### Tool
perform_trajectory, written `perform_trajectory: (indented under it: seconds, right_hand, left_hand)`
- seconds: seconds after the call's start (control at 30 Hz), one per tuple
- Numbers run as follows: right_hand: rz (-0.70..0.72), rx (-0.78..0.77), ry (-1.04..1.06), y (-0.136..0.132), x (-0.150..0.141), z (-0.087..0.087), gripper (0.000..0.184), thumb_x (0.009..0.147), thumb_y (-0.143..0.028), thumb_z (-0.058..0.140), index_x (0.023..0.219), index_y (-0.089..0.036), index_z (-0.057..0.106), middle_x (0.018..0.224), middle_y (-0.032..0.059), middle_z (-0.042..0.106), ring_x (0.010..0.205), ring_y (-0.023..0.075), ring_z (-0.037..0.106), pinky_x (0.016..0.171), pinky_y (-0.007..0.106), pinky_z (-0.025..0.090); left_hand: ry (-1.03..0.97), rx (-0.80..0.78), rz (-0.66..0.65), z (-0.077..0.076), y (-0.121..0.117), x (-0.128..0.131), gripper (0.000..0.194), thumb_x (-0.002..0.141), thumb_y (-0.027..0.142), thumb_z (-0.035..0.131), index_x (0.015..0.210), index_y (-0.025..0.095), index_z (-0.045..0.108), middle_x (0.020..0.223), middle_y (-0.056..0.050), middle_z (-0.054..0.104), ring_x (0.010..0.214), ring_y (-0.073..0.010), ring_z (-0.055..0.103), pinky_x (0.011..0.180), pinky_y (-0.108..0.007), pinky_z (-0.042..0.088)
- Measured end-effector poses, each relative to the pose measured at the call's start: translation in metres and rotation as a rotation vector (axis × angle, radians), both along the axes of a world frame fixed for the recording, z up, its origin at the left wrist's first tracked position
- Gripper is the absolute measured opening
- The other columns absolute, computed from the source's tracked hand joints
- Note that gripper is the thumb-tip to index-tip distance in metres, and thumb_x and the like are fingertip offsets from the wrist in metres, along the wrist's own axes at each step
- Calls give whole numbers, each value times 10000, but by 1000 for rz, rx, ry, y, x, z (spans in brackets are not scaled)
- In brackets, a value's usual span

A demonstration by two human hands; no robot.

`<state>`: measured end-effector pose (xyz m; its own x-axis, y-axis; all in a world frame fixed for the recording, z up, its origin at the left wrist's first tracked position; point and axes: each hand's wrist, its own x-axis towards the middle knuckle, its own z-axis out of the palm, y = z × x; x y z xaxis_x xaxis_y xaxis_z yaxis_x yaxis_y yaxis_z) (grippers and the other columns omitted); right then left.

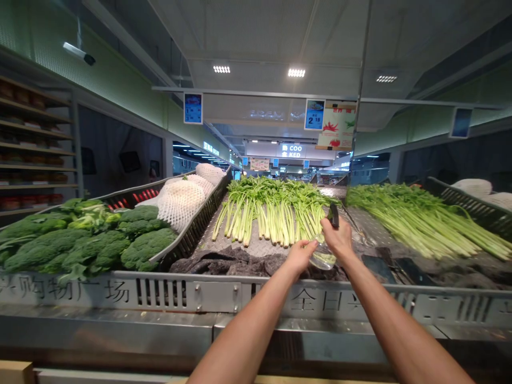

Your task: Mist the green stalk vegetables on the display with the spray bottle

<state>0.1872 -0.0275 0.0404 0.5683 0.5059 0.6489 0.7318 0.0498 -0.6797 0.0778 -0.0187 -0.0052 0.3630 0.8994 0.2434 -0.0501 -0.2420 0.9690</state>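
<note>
A clear spray bottle with a black spray head is held in front of me, above the near edge of the display. My right hand is closed around its neck, just below the black head. Against the bottle's left side, the fingers and thumb of my left hand are closed on the clear body. Beyond the bottle, bunches of celery lie in a row with their pale stalk ends facing me. A crumpled dark cloth runs along the front, below the stalk ends.
Broccoli heads fill the left side. Behind them, foam-netted produce sits in a black crate. A grey slatted barrier with lettering borders the front. At right, a mirror-like panel reflects celery. Price signs hang overhead.
</note>
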Motion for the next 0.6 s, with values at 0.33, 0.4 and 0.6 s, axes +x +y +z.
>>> perform_trajectory:
  seconds: [0.33,0.4,0.6]
  right_hand:
    - [104,54,21,-2,-21,11,309,640,-411,400,765,-171,549,622,33,562,607,177,493,561,265,344]
    - [124,67,22,0,-26,13,309,641,-404,397,774,-168,546,616,28,558,594,169,484,558,262,341]
    - [139,-38,18,4,-42,14,284,647,-390,371,676,-158,533,569,24,524,538,152,440,517,258,310]
  left_hand:
    - [-49,23,33,7,-2,-17,427,669,452,507,898,94,548,852,-73,581,807,-164,500,754,-268,358]
    - [-41,19,50,10,-2,-21,417,679,439,501,908,93,544,854,-75,578,805,-163,499,747,-264,357]
    - [-22,16,88,6,3,-36,433,667,458,512,886,87,552,829,-77,582,781,-164,500,729,-264,355]
